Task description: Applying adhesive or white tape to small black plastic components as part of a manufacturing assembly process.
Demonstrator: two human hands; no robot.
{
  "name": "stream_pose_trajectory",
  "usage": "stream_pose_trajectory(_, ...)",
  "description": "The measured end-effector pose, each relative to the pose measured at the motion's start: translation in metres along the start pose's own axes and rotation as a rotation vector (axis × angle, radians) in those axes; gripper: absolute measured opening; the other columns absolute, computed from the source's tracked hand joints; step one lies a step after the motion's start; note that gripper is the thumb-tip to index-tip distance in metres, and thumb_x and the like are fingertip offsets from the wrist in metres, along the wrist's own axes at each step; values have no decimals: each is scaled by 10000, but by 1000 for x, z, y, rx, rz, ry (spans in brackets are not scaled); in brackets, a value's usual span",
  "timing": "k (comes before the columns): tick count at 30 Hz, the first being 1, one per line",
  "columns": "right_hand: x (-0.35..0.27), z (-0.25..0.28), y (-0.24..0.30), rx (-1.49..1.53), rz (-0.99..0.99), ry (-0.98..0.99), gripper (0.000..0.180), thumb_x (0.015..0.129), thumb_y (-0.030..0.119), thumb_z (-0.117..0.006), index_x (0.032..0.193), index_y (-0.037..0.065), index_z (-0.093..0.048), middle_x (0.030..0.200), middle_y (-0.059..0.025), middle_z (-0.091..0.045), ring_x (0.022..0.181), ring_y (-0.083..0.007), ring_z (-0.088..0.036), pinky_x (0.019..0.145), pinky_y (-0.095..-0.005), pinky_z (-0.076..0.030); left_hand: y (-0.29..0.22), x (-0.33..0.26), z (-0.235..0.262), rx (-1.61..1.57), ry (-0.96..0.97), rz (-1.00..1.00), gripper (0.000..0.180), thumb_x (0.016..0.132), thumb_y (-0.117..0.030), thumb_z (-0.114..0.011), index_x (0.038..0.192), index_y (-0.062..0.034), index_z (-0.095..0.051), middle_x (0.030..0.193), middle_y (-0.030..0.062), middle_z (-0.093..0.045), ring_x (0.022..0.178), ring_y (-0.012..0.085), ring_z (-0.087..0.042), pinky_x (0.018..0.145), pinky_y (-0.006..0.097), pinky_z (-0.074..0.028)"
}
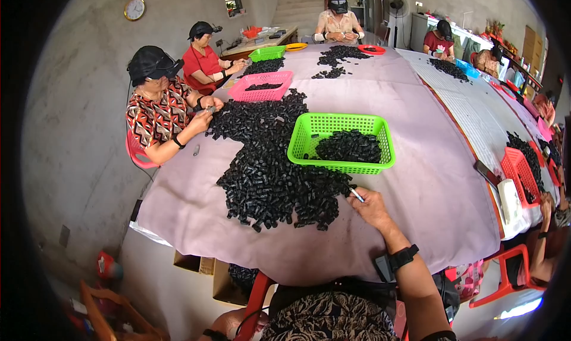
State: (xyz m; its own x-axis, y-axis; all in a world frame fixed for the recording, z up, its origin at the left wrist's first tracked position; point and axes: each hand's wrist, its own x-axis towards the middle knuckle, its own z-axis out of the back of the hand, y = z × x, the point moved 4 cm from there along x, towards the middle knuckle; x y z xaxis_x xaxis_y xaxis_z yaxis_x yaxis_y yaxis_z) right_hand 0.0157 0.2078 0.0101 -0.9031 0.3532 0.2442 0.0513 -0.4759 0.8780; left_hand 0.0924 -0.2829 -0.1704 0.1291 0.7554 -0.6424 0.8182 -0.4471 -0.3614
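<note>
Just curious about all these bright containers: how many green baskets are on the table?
2. A large green basket sits mid-table beside the heap of black parts; a smaller green basket stands at the far left end. Others may be hidden.

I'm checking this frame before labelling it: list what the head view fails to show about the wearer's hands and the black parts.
- Left hand: hidden below the table edge.
- Tool in right hand: only a pale tip shows, too small to identify.
- Black parts: too small to tell their shape.

Two green baskets, one pink basket.
</note>
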Motion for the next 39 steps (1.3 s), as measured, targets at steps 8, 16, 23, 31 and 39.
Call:
stream_pose_trajectory(8, -5, 5, -1, 0, -39, -12, 130, 809, 135, -625, 751, 31, -574, 543, -20, -456, 520, -85, -405, 485, -273, -390, -51, -32, -94, -551, -408, -445, 344, 899, -183, -542, 1219, -59, -525, 983, 206, -565, 738, 288, -570, 676, 322, -488)
stream_pose_trajectory(16, -6, 6, -4, 4, -68, -16, 118, 805, 129, -619, 751, 33, -577, 544, -19, -456, 516, -81, -409, 484, -269, -390, -73, -22, -97, -501, -399, -474, 350, 895, -190, -546, 1218, -57, -520, 992, 190, -566, 771, 274, -566, 702, 317, -478)
stream_pose_trajectory(23, -5, 4, -7, 54, -41, -28, 107, 804, 116, -613, 745, 34, -576, 547, -2, -448, 525, -75, -395, 483, -265, -377, -88, -18, -98, -463, -401, -496, 356, 892, -197, -550, 1216, -55, -516, 999, 177, -568, 799, 263, -563, 725, 313, -470)
stream_pose_trajectory(31, -6, 4, -2, 56, -49, -35, 109, 807, 116, -613, 747, 34, -572, 553, 12, -431, 537, -62, -389, 484, -248, -370, -89, -16, -104, -448, -410, -533, 363, 888, -204, -555, 1215, -53, -512, 1008, 161, -570, 831, 249, -559, 751, 307, -461)
stream_pose_trajectory(39, -7, 6, 1, -134, 65, -121, 117, 790, 118, -625, 735, 42, -555, 552, -72, -499, 471, -155, -426, 487, -294, -400, -91, -16, -107, -422, -419, -566, 370, 884, -211, -560, 1213, -51, -508, 1017, 146, -571, 864, 236, -556, 777, 302, -452)
